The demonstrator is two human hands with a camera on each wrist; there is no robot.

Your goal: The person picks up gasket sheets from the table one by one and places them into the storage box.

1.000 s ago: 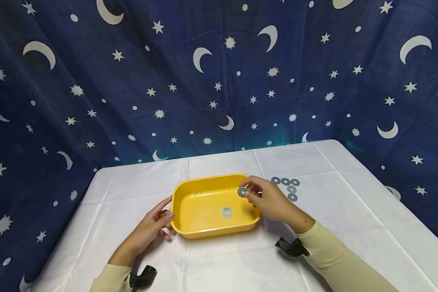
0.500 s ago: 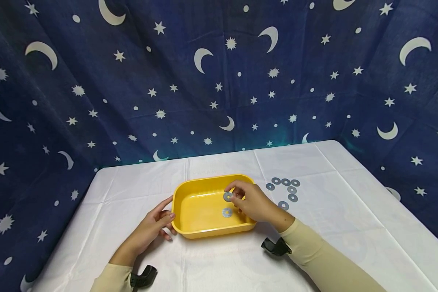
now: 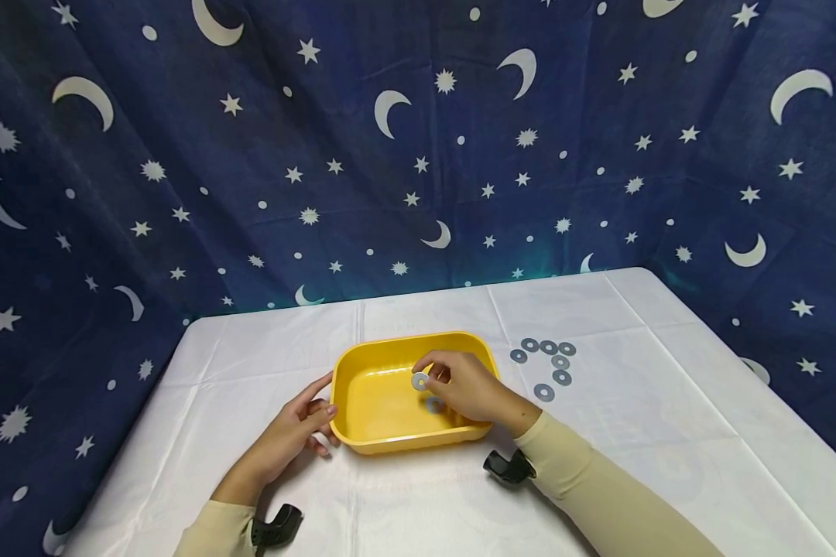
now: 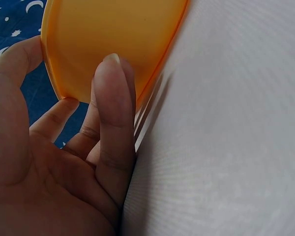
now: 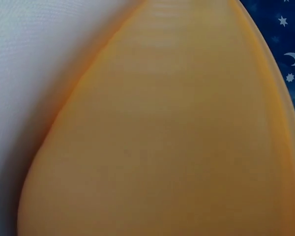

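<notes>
In the head view, my right hand [image 3: 463,384] pinches a grey metal washer [image 3: 420,381] between thumb and index finger, over the inside of a yellow plastic tray [image 3: 372,447]. Another washer [image 3: 433,404] lies on the tray floor, partly overlapped by the fingers. My left hand [image 3: 289,433] rests against the tray's left end. Seen from the left wrist, its loosely spread fingers [image 4: 54,118] touch the outer wall, with the thumb in front. The right wrist view is filled by the tray's wall [image 5: 162,137]; the right hand is hidden there.
Several loose washers [image 3: 548,348] lie flat on the white tablecloth [image 3: 655,402] to the right of the tray. A dark blue curtain [image 3: 362,155] with moons and stars hangs behind the table and at both sides. Black devices [image 3: 508,468] are strapped to both wrists.
My right hand has moved left and slightly down over the tray, carrying the pinched washer from near the right rim toward the middle. The left hand has stayed at the tray's left end.
</notes>
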